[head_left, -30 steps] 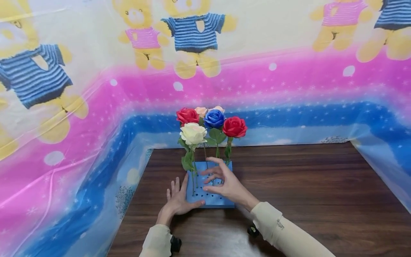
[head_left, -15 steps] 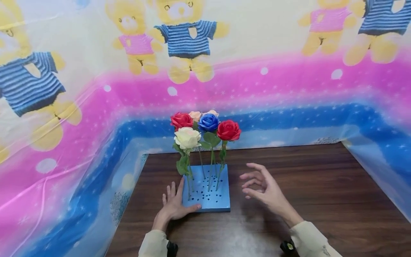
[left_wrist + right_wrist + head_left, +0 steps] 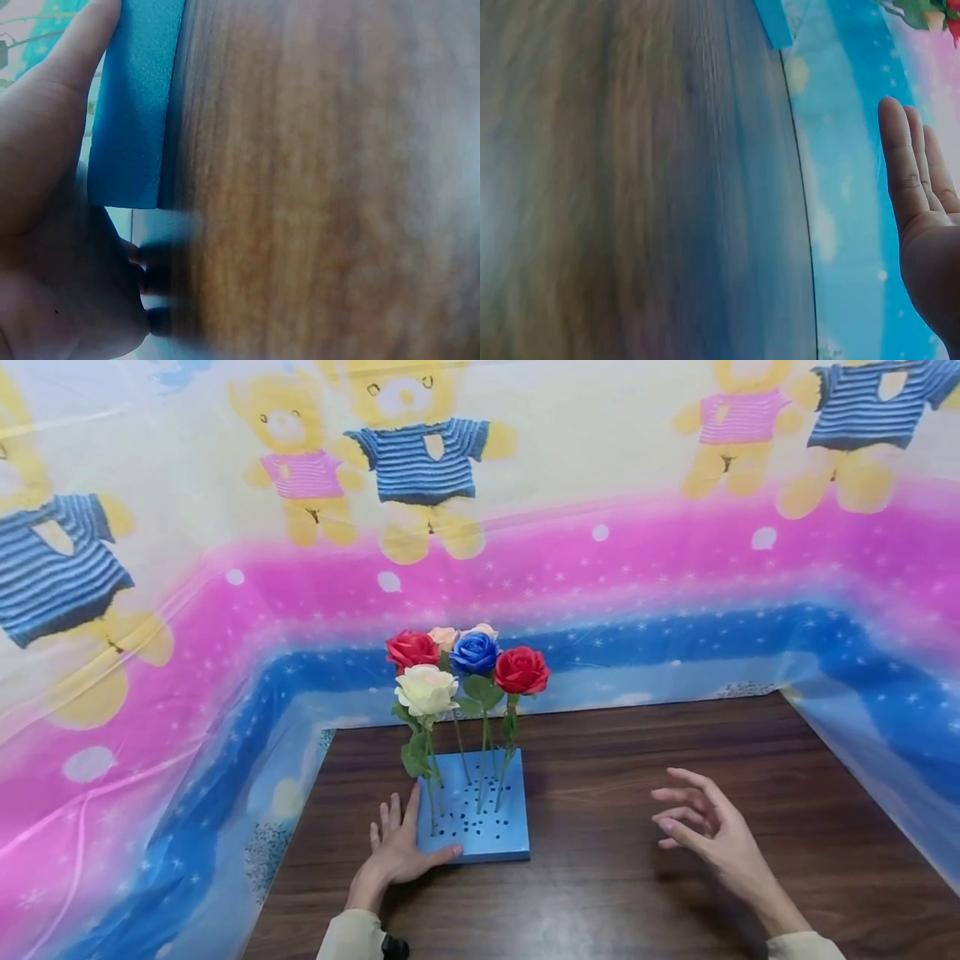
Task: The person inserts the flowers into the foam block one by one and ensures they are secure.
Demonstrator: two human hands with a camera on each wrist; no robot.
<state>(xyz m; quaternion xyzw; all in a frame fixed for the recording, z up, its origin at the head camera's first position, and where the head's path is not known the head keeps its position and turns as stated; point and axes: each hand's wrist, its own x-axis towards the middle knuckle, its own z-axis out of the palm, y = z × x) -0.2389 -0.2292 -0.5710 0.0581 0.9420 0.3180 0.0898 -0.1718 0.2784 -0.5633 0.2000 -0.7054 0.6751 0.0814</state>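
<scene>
A light-blue board [image 3: 513, 822] dotted with small holes lies on the table, with several artificial roses standing upright in it. They include a white rose [image 3: 426, 690], a blue rose [image 3: 474, 653], one red rose [image 3: 412, 649] at the left, another red rose [image 3: 522, 670] at the right and pale peach roses [image 3: 444, 637] behind. Around the board's front-left corner my left hand [image 3: 397, 852] rests, fingers straight along the side and thumb at the front edge. The left wrist view shows the board's edge [image 3: 135, 112] beside the thumb. Well right of the board, my right hand [image 3: 712, 827] hovers with loosely bent fingers, holding nothing.
The dark wooden table [image 3: 600, 793] extends to both sides of the board. Behind it and at the left hangs a cloth backdrop [image 3: 555, 572] printed with bears and pink and blue bands. A black strap [image 3: 394, 947] shows at the left cuff.
My right hand has moved away from among the stems, far to the right of the board. The left hand keeps its place at the board, and the head view has shifted slightly.
</scene>
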